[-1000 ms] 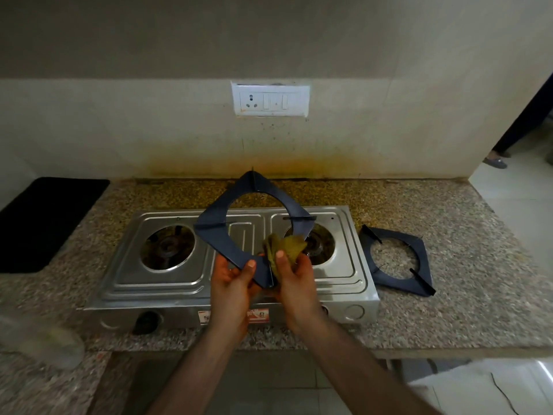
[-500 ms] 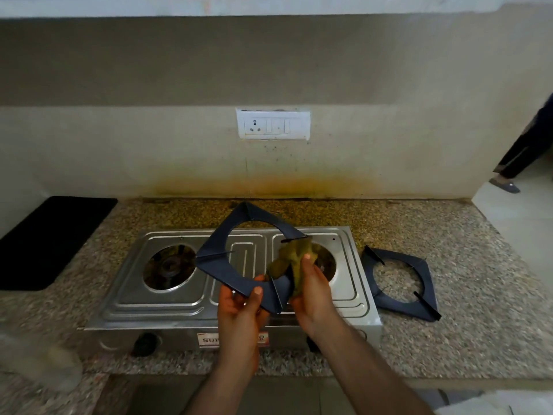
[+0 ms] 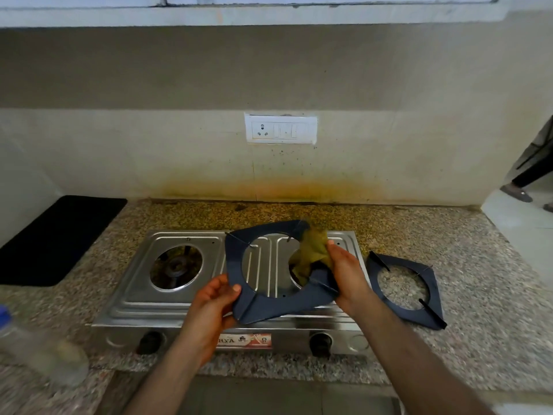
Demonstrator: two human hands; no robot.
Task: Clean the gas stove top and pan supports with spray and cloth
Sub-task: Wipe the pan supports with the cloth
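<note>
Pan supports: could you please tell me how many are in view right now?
2. One pan support is held above the stove by the left hand, with the right hand wiping it. The other pan support lies on the counter, right of the stove.

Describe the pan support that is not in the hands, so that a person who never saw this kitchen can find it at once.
Start from the steel two-burner stove on the granite counter. Just beyond its right end, a dark square pan support with a round opening lies flat on the counter. Unlike the second pan support, which the hands hold over the stove, nothing touches it.
</note>
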